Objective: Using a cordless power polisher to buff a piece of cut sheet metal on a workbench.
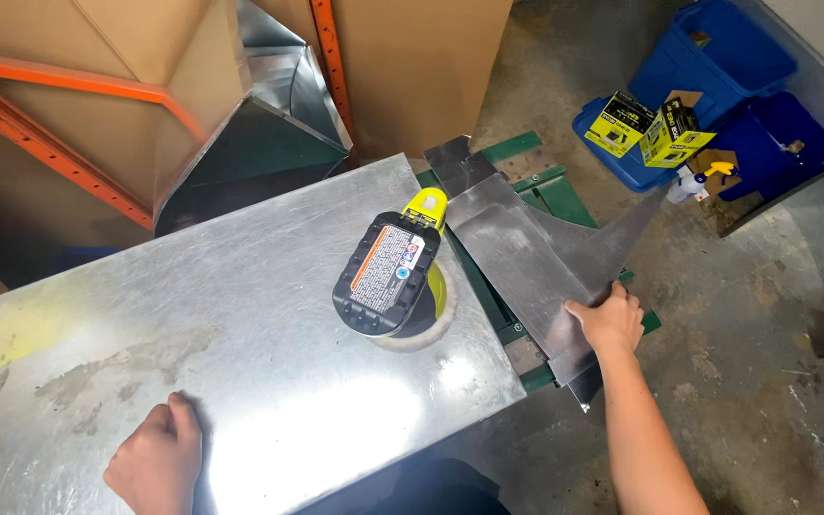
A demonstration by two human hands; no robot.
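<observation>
At 7 o'clock, left hand curled, knuckles pressing big metal sheet. Right hand at 3 o'clock grasps edge of bent metal piece. Cordless sander sits upright on sheet, centre, untouched. Blue bins at 1 o'clock.

The cordless polisher is lime-yellow with a black battery. The metal sheet is dull silver, blotched grey. The storage bins are blue.
</observation>
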